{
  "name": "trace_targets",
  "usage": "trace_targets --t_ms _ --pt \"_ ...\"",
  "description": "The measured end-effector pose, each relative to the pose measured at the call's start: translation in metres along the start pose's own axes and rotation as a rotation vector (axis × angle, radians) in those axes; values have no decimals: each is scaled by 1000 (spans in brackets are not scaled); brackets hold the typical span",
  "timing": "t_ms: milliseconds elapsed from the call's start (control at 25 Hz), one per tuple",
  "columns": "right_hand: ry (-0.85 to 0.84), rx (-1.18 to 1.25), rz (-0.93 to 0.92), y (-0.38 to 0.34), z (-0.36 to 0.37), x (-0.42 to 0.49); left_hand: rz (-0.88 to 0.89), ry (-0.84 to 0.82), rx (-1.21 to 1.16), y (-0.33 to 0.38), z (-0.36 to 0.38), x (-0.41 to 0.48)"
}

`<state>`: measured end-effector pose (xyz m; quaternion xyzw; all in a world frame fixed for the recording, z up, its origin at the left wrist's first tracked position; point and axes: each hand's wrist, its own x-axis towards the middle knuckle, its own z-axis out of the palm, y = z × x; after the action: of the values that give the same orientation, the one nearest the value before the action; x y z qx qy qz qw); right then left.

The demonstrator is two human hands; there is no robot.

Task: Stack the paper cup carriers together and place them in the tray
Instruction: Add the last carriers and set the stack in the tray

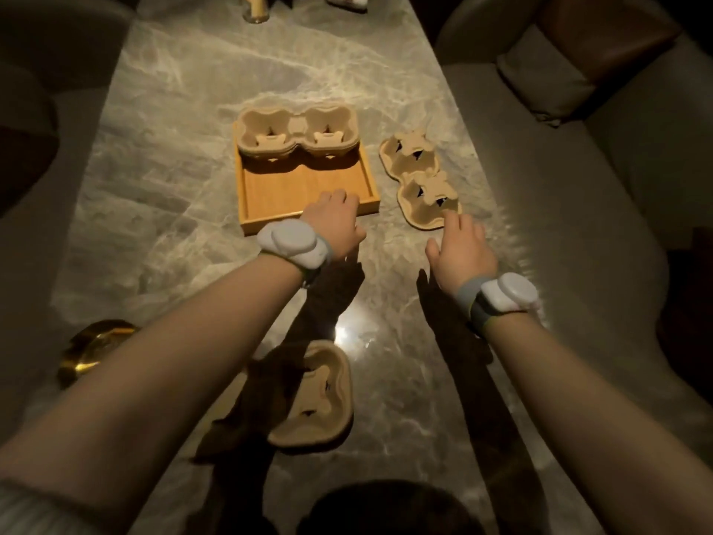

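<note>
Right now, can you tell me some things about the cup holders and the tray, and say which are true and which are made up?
1. A stack of cup carriers sits in the far part of the wooden tray. True.
2. The carrier beside the tray lies left of it. False: it lies on the table to the tray's right.
3. The right hand reaches toward that carrier. True.
4. The left hand holds a carrier in the air. False: it rests at the tray's near edge, holding no carrier.
5. Another carrier lies near the person, between the arms. True.
</note>
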<state>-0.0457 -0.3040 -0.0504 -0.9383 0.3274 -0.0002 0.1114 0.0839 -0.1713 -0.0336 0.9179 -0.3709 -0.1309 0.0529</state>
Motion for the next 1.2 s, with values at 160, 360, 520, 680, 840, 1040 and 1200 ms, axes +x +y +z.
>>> trace_targets --t_ms 160,360,520,680,840,1040,1200 --pt "31 89 46 6 7 43 28 67 -32 20 -7 81" --pt "20 188 75 10 35 84 9 52 -102 30 8 159" --pt "24 301 83 15 54 99 -10 15 -152 31 23 190" --pt "80 391 101 15 64 101 -19 -2 -195 28 33 202" --pt "120 669 144 18 55 102 20 4 -296 30 24 200" --pt "-26 1404 354 44 22 99 207 -36 -354 32 -22 178" --pt "-481 1777 578 61 13 86 271 -141 -226 35 -39 158"
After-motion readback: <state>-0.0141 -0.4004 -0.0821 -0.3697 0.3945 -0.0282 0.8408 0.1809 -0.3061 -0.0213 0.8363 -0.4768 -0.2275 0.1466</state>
